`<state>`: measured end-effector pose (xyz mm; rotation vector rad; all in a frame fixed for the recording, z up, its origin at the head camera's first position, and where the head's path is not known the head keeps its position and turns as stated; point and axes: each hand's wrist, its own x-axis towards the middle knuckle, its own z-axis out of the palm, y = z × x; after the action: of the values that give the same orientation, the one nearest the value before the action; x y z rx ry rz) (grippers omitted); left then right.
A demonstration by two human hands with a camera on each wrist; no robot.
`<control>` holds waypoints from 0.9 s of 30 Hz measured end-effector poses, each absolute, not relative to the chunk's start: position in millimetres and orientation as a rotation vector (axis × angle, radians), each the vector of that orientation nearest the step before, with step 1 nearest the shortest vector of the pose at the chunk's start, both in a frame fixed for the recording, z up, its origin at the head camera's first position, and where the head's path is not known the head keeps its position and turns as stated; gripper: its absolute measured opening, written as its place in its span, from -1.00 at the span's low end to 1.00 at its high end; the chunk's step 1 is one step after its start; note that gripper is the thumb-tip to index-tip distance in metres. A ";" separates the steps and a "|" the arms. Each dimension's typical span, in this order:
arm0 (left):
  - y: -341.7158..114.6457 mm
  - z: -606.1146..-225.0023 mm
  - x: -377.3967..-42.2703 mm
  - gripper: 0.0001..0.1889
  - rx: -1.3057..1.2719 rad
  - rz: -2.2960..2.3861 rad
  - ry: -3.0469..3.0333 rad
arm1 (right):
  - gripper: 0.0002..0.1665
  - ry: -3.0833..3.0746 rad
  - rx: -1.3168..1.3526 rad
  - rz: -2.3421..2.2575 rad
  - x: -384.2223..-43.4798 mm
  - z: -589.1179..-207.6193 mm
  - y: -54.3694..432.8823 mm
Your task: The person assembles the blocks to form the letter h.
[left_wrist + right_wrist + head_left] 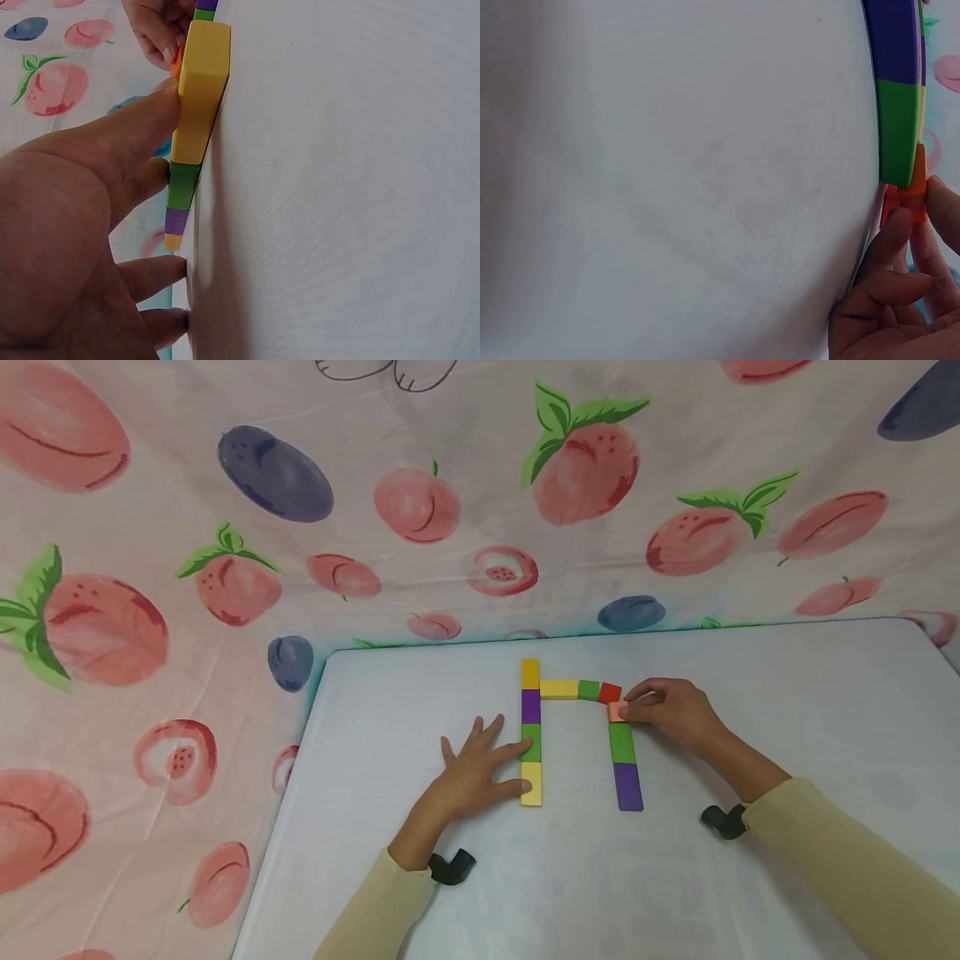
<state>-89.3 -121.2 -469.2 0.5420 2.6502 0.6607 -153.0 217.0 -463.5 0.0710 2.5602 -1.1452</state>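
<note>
My right hand [675, 710] pinches a small orange block [617, 712] between thumb and fingers, at the top of a short column with a green block [622, 743] and a purple block [628, 787]. With fingers spread, my left hand [474, 777] touches the left column: the thumb rests on its bottom yellow block [532, 793] and the index fingertip on the green block [532, 747]. Above these lie a purple block [531, 707] and a deeper yellow block [530, 674]. A yellow block [558, 690], a green cube [588, 690] and a tilted red block [610, 692] bridge the columns.
The blocks lie on a white tabletop [525, 885]. Behind it and to its left hangs a fruit-printed cloth [450, 427]. A black wrist-worn piece [452, 867] sits at the left cuff, and another black piece [723, 821] at the right cuff.
</note>
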 end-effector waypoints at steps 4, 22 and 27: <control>-121.0 -468.5 -89.2 -0.34 0.539 0.659 2.653 | -0.48 2.561 0.066 -1.137 -153.5 -464.0 217.5; -121.4 -468.0 -88.8 -0.33 0.555 0.654 2.661 | -0.54 2.575 0.065 -1.082 -156.6 -462.0 216.2; -121.6 -468.0 -88.4 -0.33 0.552 0.661 2.658 | -0.52 2.576 0.067 -1.064 -157.2 -461.8 215.9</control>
<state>-88.4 -121.6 -468.0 0.5524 2.6580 0.6610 -157.2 215.9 -461.8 0.0668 2.5765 -1.0641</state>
